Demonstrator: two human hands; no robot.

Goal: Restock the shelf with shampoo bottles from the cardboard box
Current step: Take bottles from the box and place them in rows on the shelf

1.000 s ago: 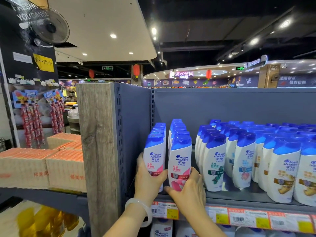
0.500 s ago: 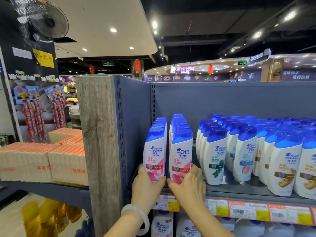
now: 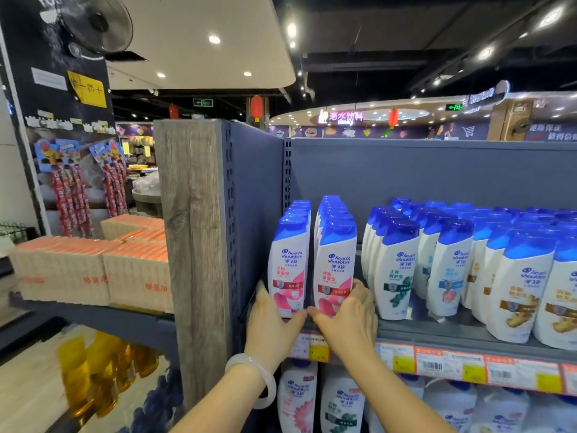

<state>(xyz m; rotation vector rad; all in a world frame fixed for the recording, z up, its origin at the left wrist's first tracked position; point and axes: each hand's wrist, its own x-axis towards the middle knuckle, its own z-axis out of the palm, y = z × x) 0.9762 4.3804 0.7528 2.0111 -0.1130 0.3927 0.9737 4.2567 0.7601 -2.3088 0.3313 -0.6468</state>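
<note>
Head view showed both hands at the front edge of the shelf point(image 3: 437, 334), each on one pink-label shampoo bottle. The left hand point(image 3: 273, 320) held the lower part of the left front bottle point(image 3: 288, 267), fingers curled round its left side and thumb at its base. The right hand point(image 3: 349, 310) gripped the right front bottle point(image 3: 335, 270) in the same way, fingertips round its right side. Both bottles stood upright at the head of their two rows, labels turned outward, probably so that they lined up with the neighbouring green-label bottle point(image 3: 395, 270) and the price tags point(image 3: 449, 364) under them. The cardboard box was not in view.
</note>
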